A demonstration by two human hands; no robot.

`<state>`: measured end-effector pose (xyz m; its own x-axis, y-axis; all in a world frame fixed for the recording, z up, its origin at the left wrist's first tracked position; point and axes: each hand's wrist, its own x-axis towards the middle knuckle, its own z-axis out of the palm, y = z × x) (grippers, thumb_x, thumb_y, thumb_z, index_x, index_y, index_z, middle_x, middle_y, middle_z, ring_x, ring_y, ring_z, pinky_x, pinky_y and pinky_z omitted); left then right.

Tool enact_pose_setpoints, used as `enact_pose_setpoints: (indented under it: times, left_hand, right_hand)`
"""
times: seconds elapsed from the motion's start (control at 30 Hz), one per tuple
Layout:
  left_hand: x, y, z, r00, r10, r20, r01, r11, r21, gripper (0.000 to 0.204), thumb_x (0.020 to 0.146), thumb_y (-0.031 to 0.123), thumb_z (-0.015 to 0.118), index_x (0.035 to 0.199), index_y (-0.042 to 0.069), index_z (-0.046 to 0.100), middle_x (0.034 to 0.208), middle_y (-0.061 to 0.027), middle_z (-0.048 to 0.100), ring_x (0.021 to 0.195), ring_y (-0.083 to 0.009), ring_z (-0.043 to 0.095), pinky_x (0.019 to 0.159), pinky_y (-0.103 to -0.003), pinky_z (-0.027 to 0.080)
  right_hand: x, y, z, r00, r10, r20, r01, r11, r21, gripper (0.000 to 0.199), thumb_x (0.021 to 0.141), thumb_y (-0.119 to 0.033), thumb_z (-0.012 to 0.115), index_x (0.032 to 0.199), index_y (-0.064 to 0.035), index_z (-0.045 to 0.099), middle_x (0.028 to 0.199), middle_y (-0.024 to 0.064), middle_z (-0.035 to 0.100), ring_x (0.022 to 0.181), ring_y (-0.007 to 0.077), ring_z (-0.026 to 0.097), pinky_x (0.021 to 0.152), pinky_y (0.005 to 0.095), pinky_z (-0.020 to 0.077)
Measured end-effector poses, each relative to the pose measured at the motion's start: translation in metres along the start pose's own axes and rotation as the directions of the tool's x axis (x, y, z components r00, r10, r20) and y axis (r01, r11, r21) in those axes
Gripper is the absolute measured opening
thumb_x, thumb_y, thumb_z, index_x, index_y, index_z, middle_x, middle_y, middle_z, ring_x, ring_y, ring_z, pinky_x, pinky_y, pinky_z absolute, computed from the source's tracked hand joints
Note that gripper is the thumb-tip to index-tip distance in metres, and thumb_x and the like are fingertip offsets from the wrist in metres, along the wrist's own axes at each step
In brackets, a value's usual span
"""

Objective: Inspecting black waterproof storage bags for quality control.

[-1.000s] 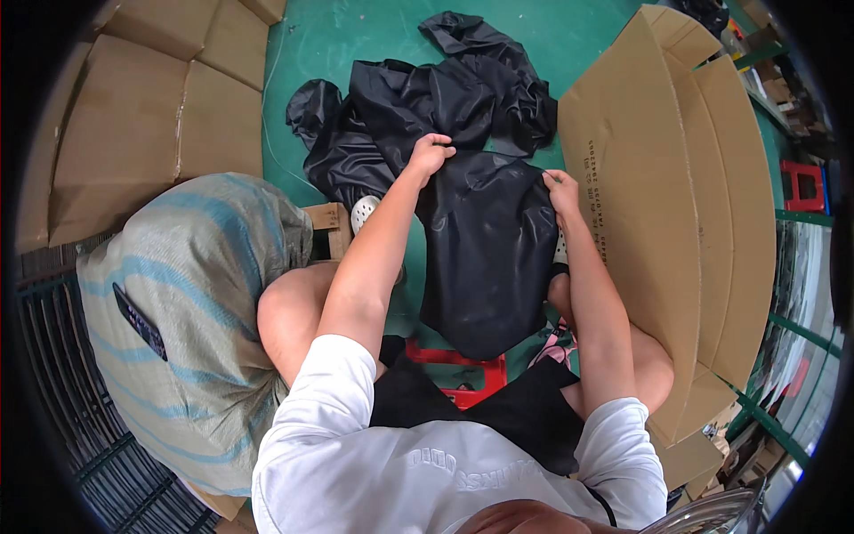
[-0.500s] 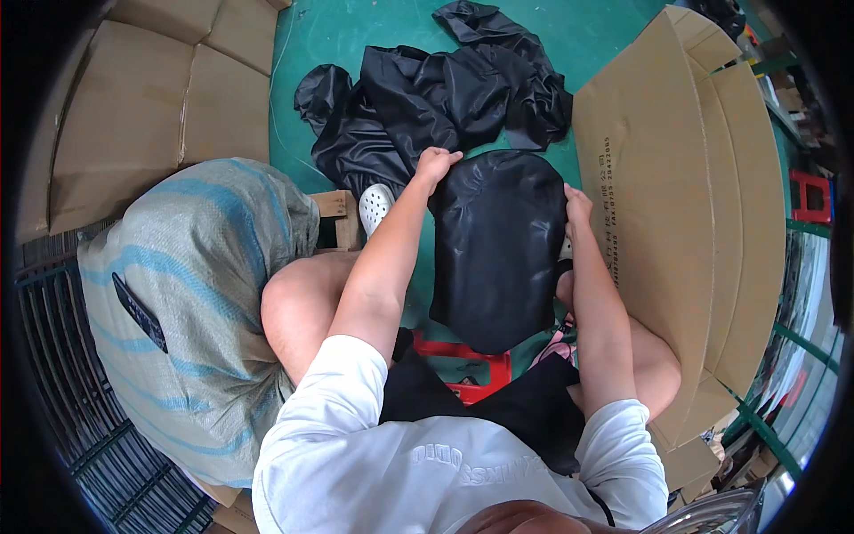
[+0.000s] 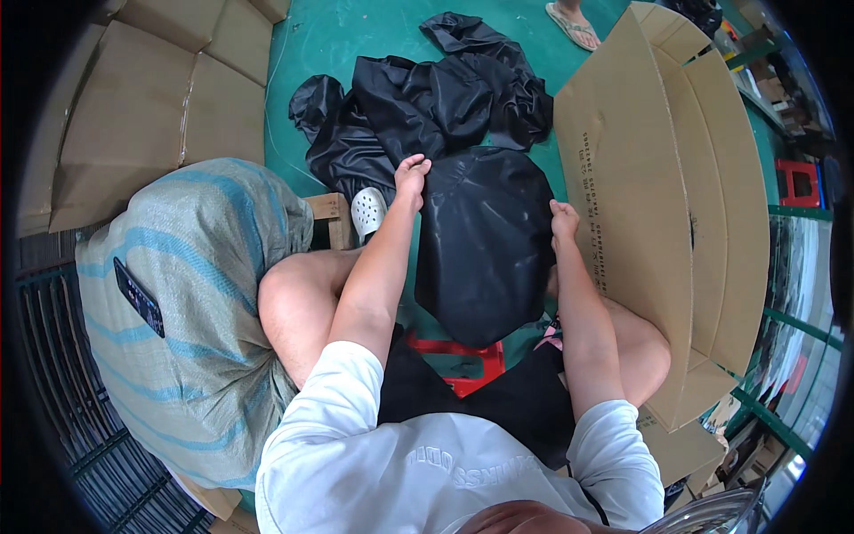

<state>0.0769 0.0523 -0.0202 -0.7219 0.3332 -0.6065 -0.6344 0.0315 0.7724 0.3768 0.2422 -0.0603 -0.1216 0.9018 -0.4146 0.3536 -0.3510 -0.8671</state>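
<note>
Along the far left of the room, brown cardboard boxes (image 3: 124,125) stood stacked, with a dark metal rack (image 3: 62,356) nearer on the left edge. Beside them bulged a pale woven sack (image 3: 200,303) with blue stripes, a dark phone (image 3: 139,296) lying on it. Just right of the sack, a small wooden block (image 3: 338,227) stood by the person's white clog (image 3: 368,211) on the green floor (image 3: 338,36), which was smooth and lightly scuffed.

The left hand (image 3: 410,181) pinched the left edge of a shiny black piece (image 3: 485,245), which hung spread out between the person's knees. On the floor beyond it sprawled a crumpled heap of black material (image 3: 445,98); on the near side, part of a red plastic frame (image 3: 489,360) showed. The right hand (image 3: 564,220) pinched the black piece's right edge between thumb and fingers.

At the far side, somebody else's foot (image 3: 572,20) in a flip-flop stood on the floor. A tall open carton (image 3: 623,196) rose close by the right forearm, and past it a red stool (image 3: 798,184) and green metal framing (image 3: 772,418) lined the right side.
</note>
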Motion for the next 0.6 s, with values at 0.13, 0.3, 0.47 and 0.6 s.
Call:
enact_pose_setpoints:
  times: [0.13, 0.3, 0.47, 0.6]
  left_hand:
    - [0.011, -0.005, 0.004, 0.999, 0.008, 0.047, -0.014, 0.99, 0.14, 0.024, 0.087, 0.005, 0.071, 0.11, 0.006, 0.062, 0.093, -0.0038, 0.067, 0.086, -0.0127, 0.06, 0.08, -0.026, 0.048]
    - [0.007, -0.009, 0.006, 0.997, 0.064, 0.052, -0.077, 0.947, 0.312, 0.02, 0.087, 0.006, 0.07, 0.105, 0.005, 0.062, 0.086, -0.002, 0.065, 0.081, -0.0109, 0.058, 0.078, -0.024, 0.047]
    - [-0.01, -0.012, 0.01, 0.992, 0.125, -0.029, -0.114, 0.959, 0.261, 0.015, 0.088, 0.011, 0.069, 0.102, 0.005, 0.066, 0.09, -0.0006, 0.065, 0.085, -0.0098, 0.057, 0.081, -0.023, 0.045]
    - [-0.006, -0.022, 0.013, 0.981, 0.185, -0.063, -0.161, 0.947, 0.279, 0.013, 0.088, 0.012, 0.07, 0.099, 0.005, 0.067, 0.09, -0.0011, 0.065, 0.082, -0.0101, 0.057, 0.079, -0.025, 0.046]
  right_hand:
    - [0.018, 0.036, 0.014, 0.998, 0.041, 0.055, -0.038, 0.998, -0.043, 0.016, 0.087, -0.018, 0.07, 0.081, -0.0027, 0.069, 0.083, 0.0064, 0.068, 0.081, 0.0172, 0.061, 0.077, 0.0333, 0.0472]
    - [0.014, 0.006, 0.03, 0.943, -0.008, -0.332, -0.121, 0.923, -0.365, 0.032, 0.085, -0.028, 0.066, 0.098, 0.001, 0.068, 0.1, 0.0225, 0.068, 0.098, 0.0399, 0.064, 0.09, 0.0486, 0.047]
    - [-0.068, -0.173, 0.077, 0.466, -0.882, 0.069, 0.819, 0.401, -0.41, 0.043, 0.088, -0.022, 0.063, 0.124, -0.0005, 0.055, 0.129, 0.0214, 0.054, 0.125, 0.0406, 0.046, 0.105, 0.0496, 0.0349]
    - [-0.068, -0.125, 0.084, 0.449, -0.618, 0.646, 0.841, 0.048, -0.539, 0.053, 0.092, -0.034, 0.057, 0.136, -0.0048, 0.049, 0.14, 0.0174, 0.048, 0.133, 0.0377, 0.04, 0.111, 0.0505, 0.0277]
